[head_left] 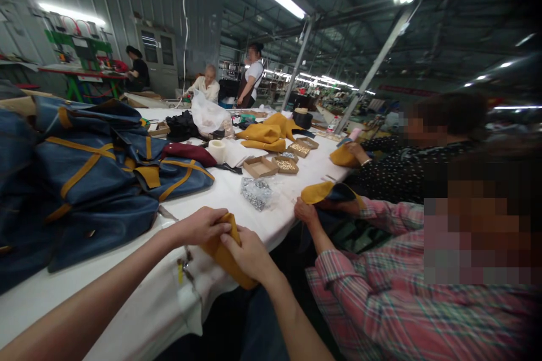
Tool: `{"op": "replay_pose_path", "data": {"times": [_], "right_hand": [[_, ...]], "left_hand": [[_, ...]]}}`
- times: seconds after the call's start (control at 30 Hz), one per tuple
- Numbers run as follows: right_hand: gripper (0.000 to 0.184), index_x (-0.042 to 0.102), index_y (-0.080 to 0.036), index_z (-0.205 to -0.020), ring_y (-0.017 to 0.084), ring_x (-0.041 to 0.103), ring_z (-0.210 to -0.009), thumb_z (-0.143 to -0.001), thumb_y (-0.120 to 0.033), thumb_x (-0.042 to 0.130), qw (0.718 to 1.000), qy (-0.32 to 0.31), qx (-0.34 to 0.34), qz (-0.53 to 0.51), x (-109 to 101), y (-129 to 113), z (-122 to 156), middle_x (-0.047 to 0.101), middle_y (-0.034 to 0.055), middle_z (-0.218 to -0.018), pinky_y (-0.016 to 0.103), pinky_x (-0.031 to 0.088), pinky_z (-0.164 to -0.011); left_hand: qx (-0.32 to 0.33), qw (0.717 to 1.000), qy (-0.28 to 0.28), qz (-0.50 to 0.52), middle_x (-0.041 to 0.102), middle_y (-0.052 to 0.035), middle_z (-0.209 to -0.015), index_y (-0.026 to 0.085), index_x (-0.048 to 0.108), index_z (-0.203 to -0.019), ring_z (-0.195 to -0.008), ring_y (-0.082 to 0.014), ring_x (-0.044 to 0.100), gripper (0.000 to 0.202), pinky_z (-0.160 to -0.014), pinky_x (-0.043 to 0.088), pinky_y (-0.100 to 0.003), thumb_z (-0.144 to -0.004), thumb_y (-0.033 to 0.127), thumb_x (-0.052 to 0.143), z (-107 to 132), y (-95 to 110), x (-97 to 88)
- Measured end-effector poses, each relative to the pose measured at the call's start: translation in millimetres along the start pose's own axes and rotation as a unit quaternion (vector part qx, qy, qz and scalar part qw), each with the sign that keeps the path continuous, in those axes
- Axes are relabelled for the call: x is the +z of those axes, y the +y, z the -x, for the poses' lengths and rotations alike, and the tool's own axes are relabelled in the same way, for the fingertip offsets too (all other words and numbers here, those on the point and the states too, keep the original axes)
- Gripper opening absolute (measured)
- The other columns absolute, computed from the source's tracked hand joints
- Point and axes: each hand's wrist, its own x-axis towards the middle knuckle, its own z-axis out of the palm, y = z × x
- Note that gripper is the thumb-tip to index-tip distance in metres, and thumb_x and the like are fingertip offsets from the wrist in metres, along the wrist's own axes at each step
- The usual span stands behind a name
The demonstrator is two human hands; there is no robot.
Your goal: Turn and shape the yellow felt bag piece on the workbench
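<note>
A folded mustard-yellow piece of leather-like material is gripped between my two hands over the table's front edge. My left hand pinches its upper end, fingers curled over the top. On the right side of the same piece, my right hand presses with its thumb toward the upper edge. Whether anything small sits between my fingers is hidden. Just below my left hand, small tools with a yellow handle lie on the white-covered table.
Blue bags with yellow straps pile up on the left. Cardboard trays of small metal parts and a clear bag of silvery pieces lie ahead. At right, a co-worker in a plaid shirt holds yellow material; another sits beyond.
</note>
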Motion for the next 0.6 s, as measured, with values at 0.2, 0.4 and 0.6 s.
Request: {"op": "replay_pose_path", "data": {"times": [0.2,0.4,0.6], "right_hand": [[0.04,0.08,-0.017,-0.126,0.031,0.074,-0.109,-0.097,-0.044,0.078,0.994,0.053,0.086,0.026,7.1,32.0,-16.7,0.082,0.0121,-0.115,0.038,0.053,-0.089],[0.081,0.077,-0.016,-0.134,0.038,0.071,-0.121,-0.074,-0.066,0.098,0.983,0.017,0.142,0.118,-16.3,47.8,-12.5,0.077,0.0184,-0.129,0.044,0.053,-0.098],[0.044,0.079,-0.02,-0.104,0.026,0.074,-0.093,-0.075,-0.045,0.101,0.994,-0.006,0.105,-0.012,-2.2,37.5,3.6,0.082,0.0038,-0.1,0.031,0.047,-0.075]], "left_hand": [[-0.098,0.994,-0.001,-0.053,0.08,-0.01,-0.109,0.024,0.071,-0.117,-0.099,-0.0312,0.074,0.039,-0.085,0.053,-0.039,-0.1,0.058,0.069,-37.4,-18.0,30.7],[-0.162,0.978,0.052,-0.124,0.052,-0.0315,-0.165,0.015,0.061,-0.149,-0.158,-0.0548,0.042,0.106,-0.131,0.032,-0.067,-0.069,0.077,0.093,-41.4,-9.0,40.8],[-0.183,0.975,0.018,-0.12,0.069,-0.0231,-0.13,0.017,0.074,-0.122,-0.121,-0.0464,0.069,0.101,-0.104,0.061,-0.056,-0.056,0.091,0.091,-14.2,-15.0,11.2]]}}
